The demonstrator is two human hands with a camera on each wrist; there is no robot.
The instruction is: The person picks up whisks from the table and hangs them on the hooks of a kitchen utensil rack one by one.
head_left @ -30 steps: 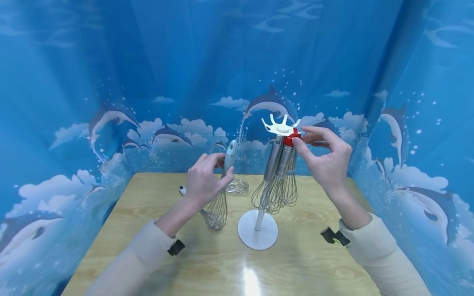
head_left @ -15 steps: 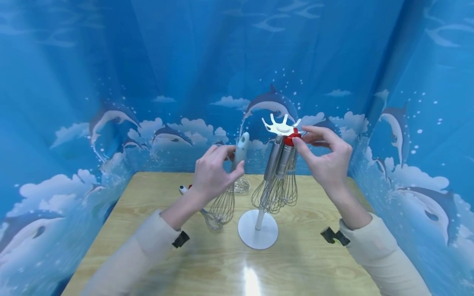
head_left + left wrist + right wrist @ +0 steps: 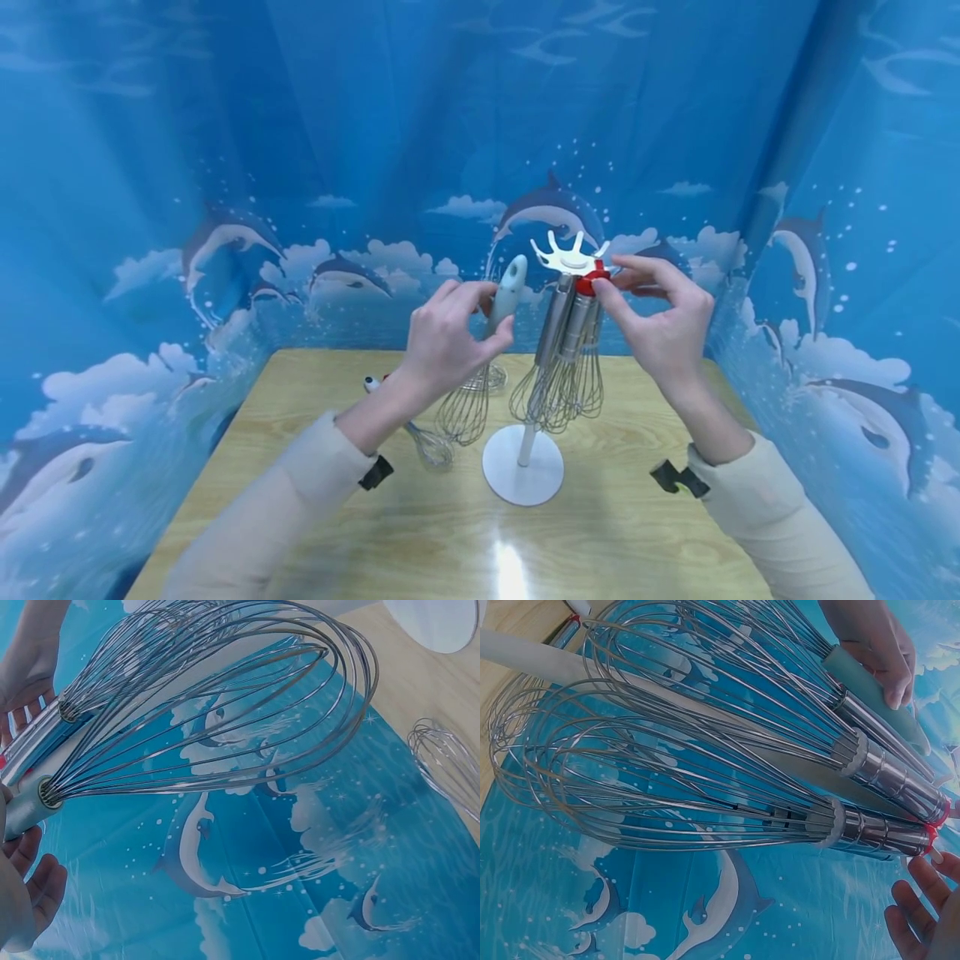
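Note:
My left hand (image 3: 450,337) grips a whisk by its pale blue-green handle (image 3: 510,287). Its wire head (image 3: 463,412) hangs down above the table, and in the left wrist view the wire loops (image 3: 225,712) fill the upper part. To the right stands a white rack with a prong-rimmed top (image 3: 562,260). Several metal-handled whisks (image 3: 553,321) hang from it. My right hand (image 3: 671,329) pinches the red end (image 3: 592,282) of one hanging whisk between thumb and fingers, right beside the prongs. In the right wrist view the hanging whisks' wires (image 3: 667,765) overlap.
The rack's round white base (image 3: 522,492) stands on a wooden table (image 3: 622,517). Behind my left forearm lie a small whisk (image 3: 435,448) and another wire whisk head (image 3: 491,377). A blue dolphin-print curtain (image 3: 420,125) encloses the back and sides.
My left hand has moved right and slightly up with the pale-handled whisk, bringing its handle closer to the rack. My right hand has stayed at the red end.

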